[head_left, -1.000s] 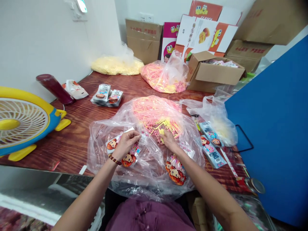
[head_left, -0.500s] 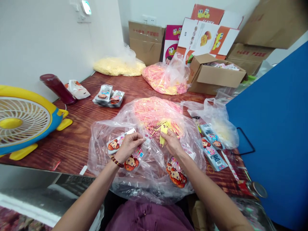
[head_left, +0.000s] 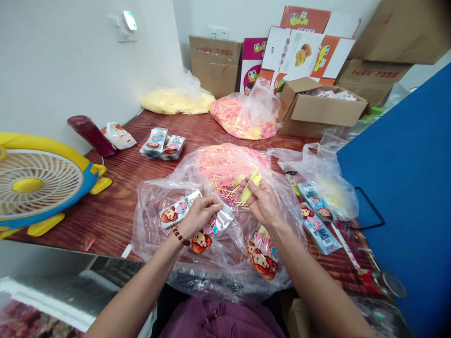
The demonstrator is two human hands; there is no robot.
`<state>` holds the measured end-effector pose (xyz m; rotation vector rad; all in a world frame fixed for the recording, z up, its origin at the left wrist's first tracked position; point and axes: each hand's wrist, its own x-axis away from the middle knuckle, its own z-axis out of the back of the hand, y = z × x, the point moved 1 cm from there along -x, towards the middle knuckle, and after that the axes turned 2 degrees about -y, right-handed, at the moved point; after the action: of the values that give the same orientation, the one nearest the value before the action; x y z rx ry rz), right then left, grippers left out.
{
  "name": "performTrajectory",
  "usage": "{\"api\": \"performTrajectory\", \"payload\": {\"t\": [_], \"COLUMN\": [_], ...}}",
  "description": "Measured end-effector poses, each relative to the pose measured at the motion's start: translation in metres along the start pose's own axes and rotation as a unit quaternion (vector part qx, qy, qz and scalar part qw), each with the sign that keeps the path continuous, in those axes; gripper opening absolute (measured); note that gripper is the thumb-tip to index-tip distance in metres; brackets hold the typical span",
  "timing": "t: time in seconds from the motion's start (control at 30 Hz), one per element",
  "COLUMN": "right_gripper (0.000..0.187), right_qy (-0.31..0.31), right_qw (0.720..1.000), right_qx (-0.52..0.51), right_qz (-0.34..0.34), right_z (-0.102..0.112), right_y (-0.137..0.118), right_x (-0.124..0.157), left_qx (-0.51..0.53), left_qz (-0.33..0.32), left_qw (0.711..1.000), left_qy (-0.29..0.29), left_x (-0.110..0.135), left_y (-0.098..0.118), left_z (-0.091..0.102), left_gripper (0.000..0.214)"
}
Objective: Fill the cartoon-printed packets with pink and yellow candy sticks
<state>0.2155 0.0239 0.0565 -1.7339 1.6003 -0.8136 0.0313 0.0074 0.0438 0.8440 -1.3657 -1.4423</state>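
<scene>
Your right hand (head_left: 265, 203) grips a yellow stick bunch (head_left: 251, 188), now swung to lean toward one o'clock — gathered, at the loose pile's (head_left: 225, 164) four o'clock. Your left hand (head_left: 200, 216) pinches a packet (head_left: 201, 242), seven o'clock.

I take this for a small packing workshop: clear bags (head_left: 262, 105) of coloured sticks (head_left: 223, 112) and printed pouches (head_left: 172, 213) lie on a wooden counter (head_left: 121, 192), with stacked cardboard boxes (head_left: 373, 75) behind and an open carton (head_left: 324, 111) holding packets (head_left: 334, 95).
</scene>
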Motion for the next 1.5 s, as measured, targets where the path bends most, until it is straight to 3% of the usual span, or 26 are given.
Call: {"api": "performTrajectory", "payload": {"t": [0.1,0.17,0.23,0.33,0.4,0.5,0.63,0.73,0.8,0.9,0.97,1.03,1.17,1.5], "right_gripper": [0.022,0.021,0.018,0.014,0.012,0.010,0.010,0.006,0.009,0.012,0.011,0.010,0.011,0.013], "right_qy": [-0.013,-0.013,-0.020,-0.075,-0.117,-0.152,-0.178,-0.153,-0.105,-0.026,-0.004,-0.005,-0.014,0.007], "right_qw": [0.999,0.991,0.960,0.884,0.848,0.826,0.838,0.858,0.897,0.967,0.987,0.992,0.993,0.992], "right_qx": [0.040,0.127,0.269,0.450,0.507,0.530,0.505,0.484,0.423,0.237,0.122,0.060,0.042,0.046], "right_qz": [0.016,0.037,0.073,0.098,0.098,0.115,0.106,0.081,0.071,0.085,0.101,0.114,0.113,0.117], "right_z": [-0.003,-0.001,0.002,0.007,0.008,0.007,0.010,0.012,0.010,0.000,-0.011,-0.021,-0.034,-0.034], "right_y": [0.000,0.001,0.001,-0.001,-0.001,0.002,0.005,0.000,-0.007,-0.017,-0.021,-0.021,-0.014,-0.019], "right_x": [-0.001,0.000,0.002,0.007,0.009,0.010,0.007,0.005,0.004,0.005,0.007,0.009,0.012,0.011], "left_qx": [0.007,0.016,0.024,0.023,0.011,-0.016,-0.043,-0.038,-0.031,-0.043,-0.056,-0.056,-0.040,-0.019], "left_qz": [0.006,0.004,0.002,0.001,-0.005,-0.018,-0.021,-0.024,-0.038,-0.069,-0.083,-0.088,-0.082,-0.060], "left_qw": [1.000,1.000,1.000,1.000,1.000,0.999,0.997,0.997,0.998,0.996,0.995,0.994,0.995,0.998], "left_qy": [-0.001,0.002,0.003,-0.004,-0.020,-0.041,-0.057,-0.061,-0.049,-0.030,-0.027,-0.037,-0.043,-0.031], "left_x": [0.000,0.000,0.000,-0.001,-0.002,-0.004,-0.004,-0.002,-0.001,0.001,0.002,0.003,0.002,0.001], "left_y": [0.000,-0.001,-0.001,-0.002,-0.001,0.000,0.000,-0.001,-0.002,-0.004,-0.004,-0.003,0.001,0.001], "left_z": [0.000,0.001,0.001,0.002,0.001,-0.003,-0.007,-0.008,-0.008,-0.007,-0.007,-0.008,-0.012,-0.012], "left_gripper": [0.033,0.033,0.031,0.030,0.030,0.031,0.035,0.036,0.033,0.029,0.030,0.031,0.032,0.033]}}
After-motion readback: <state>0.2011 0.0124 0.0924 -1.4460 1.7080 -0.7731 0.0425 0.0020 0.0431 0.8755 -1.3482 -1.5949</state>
